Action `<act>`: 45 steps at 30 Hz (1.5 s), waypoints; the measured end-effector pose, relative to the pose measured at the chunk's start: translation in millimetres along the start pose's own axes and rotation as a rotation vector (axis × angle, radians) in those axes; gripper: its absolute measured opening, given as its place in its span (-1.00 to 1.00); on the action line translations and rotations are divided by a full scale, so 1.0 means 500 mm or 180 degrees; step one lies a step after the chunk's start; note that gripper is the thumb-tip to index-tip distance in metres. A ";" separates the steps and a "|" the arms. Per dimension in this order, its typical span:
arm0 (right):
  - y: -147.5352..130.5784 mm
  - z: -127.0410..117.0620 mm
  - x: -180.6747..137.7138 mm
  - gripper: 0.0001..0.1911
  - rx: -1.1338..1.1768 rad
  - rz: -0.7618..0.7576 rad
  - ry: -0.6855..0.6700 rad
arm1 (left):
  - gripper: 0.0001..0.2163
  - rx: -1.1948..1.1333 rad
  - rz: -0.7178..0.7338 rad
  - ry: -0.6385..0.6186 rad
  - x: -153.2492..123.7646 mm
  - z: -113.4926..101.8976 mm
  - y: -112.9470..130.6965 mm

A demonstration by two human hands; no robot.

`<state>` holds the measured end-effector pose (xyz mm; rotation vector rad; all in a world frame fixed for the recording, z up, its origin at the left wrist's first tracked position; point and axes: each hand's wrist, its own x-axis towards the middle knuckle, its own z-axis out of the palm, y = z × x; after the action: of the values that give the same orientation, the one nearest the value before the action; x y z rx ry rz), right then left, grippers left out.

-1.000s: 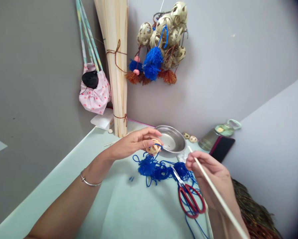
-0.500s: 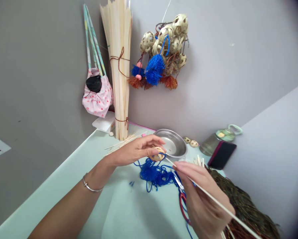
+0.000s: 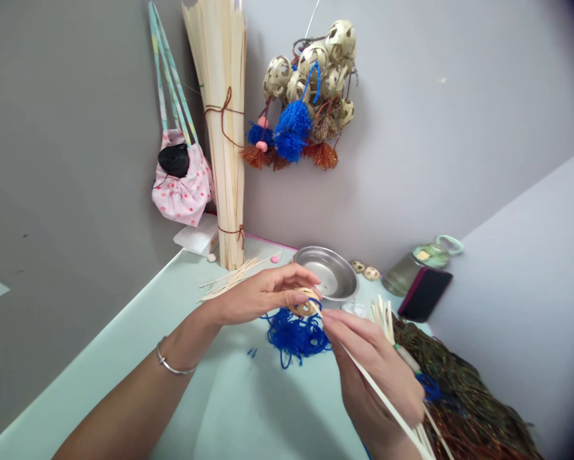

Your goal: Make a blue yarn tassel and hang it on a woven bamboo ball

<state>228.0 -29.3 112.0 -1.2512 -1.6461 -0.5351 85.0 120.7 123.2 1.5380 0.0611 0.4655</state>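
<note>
My left hand (image 3: 267, 292) pinches a small woven ball (image 3: 302, 305) of pale strips between thumb and fingers. A loop of blue yarn shows at the ball's right side. Between the thumb and fingers of my right hand (image 3: 375, 367) is a long pale strip (image 3: 380, 395), its tip at the ball's opening and its tail running toward the bottom right. Below the ball, a loose tangle of blue yarn (image 3: 296, 335) lies on the pale green table (image 3: 239, 402).
Behind the hands sits a metal bowl (image 3: 332, 275). Two small woven balls (image 3: 371, 273), a bottle (image 3: 414, 265) and a phone (image 3: 425, 294) are at the right. Dark yarn (image 3: 468, 396) fills the lower right. A tied strip bundle (image 3: 226, 160) stands against the wall, near hanging woven balls (image 3: 315, 61).
My right hand has moved left and closer to the ball, bringing the strip's tip to it. The scissors seen beside that hand earlier are now hidden. The view has shifted slightly.
</note>
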 end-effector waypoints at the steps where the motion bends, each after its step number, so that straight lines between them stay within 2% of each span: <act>1: -0.001 -0.001 0.001 -0.67 0.0000 -0.0028 0.0018 | -0.71 0.0011 -0.0013 0.0010 0.000 0.000 0.001; 7: -0.008 -0.007 0.009 -0.68 -0.0115 -0.0162 0.0115 | -0.72 0.0026 -0.0078 0.0033 0.001 0.004 0.005; 15: -0.001 -0.001 -0.003 -0.66 -0.0270 -0.0089 -0.0075 | -0.72 0.0118 -0.0060 0.0030 0.002 0.005 0.006; 19: 0.008 0.003 -0.007 -0.66 -0.0271 -0.0237 -0.0082 | -0.72 0.0150 -0.0091 0.0037 0.003 0.006 0.005; 23: 0.019 0.001 -0.013 -0.64 -0.0369 -0.0455 -0.0273 | -0.73 0.0191 -0.0103 0.0056 0.003 0.007 0.006; 34: 0.016 -0.015 -0.020 -0.55 -0.0504 -0.0500 -0.0416 | -0.72 0.0367 -0.0098 0.0109 0.000 0.005 0.015; 40: 0.013 -0.009 -0.024 -0.58 -0.0724 -0.0396 -0.0201 | -0.74 0.0377 -0.0103 0.0096 -0.001 0.006 0.016; 45: 0.019 -0.009 -0.023 -0.59 -0.0669 -0.0446 -0.0297 | -0.73 0.0407 -0.0102 0.0075 -0.002 0.007 0.015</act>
<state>238.7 -34.9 102.1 -1.3354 -1.8013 -0.7622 83.4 116.9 130.5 1.6545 0.1357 0.4615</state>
